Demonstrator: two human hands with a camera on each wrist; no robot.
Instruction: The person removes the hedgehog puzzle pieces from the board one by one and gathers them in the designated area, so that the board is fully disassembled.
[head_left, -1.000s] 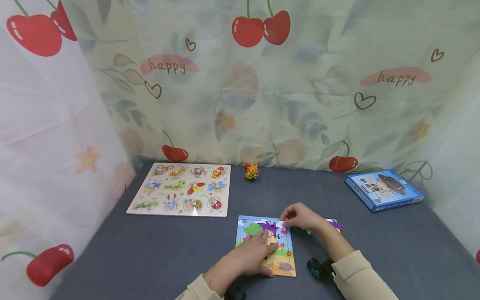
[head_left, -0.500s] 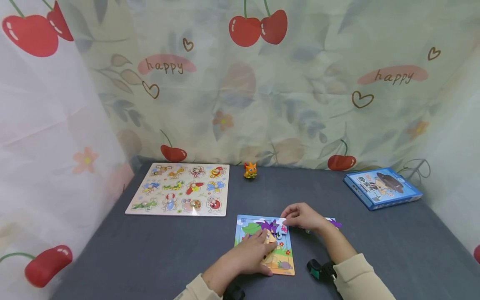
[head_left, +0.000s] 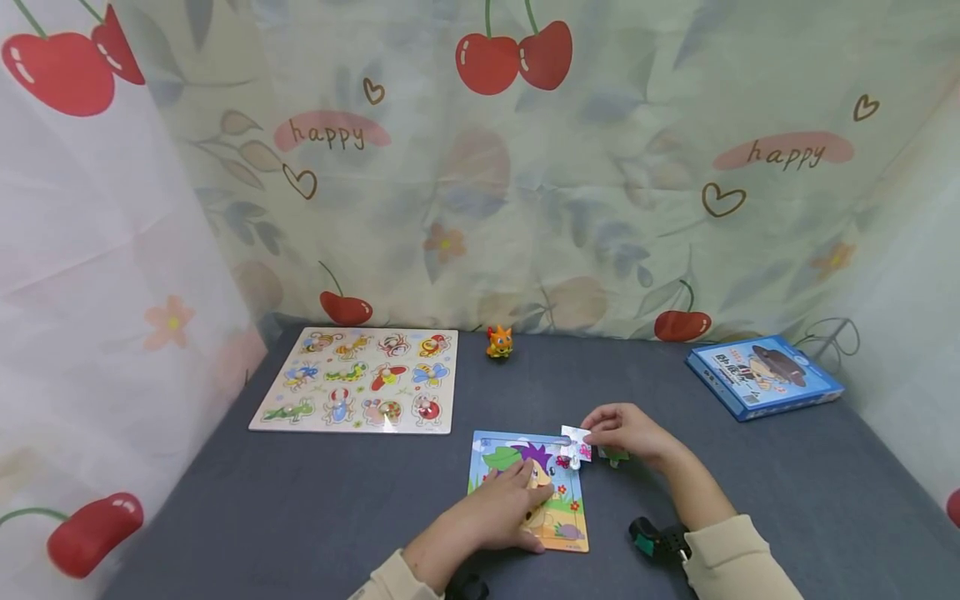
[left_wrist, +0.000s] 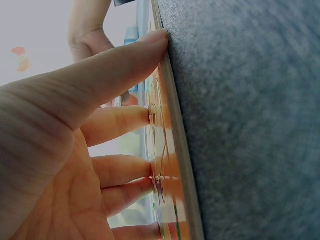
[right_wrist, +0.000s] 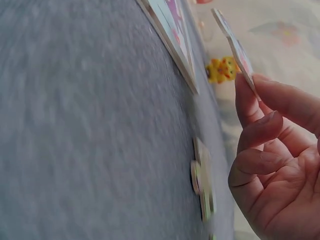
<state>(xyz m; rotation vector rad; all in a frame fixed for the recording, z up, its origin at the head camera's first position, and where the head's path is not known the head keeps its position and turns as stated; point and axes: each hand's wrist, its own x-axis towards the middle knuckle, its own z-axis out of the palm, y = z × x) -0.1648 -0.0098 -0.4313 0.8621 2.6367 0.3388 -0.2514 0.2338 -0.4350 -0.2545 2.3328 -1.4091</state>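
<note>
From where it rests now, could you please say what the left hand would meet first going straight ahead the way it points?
Sliding over the board, the left hand would probably meet the puzzle piece pinched in the right hand first; the piece looks raised, so the hand might pass underneath.

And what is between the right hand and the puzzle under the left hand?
The head view shows a puzzle piece there, pinched by the right hand.

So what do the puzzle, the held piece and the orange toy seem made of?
Puzzle: probably wood or fibreboard with a glossy print; its bare edge is brownish and its face shines. Held piece: likely the same, with a pale, thin edge. Orange toy: perhaps plastic, from its bright, moulded look.
</note>
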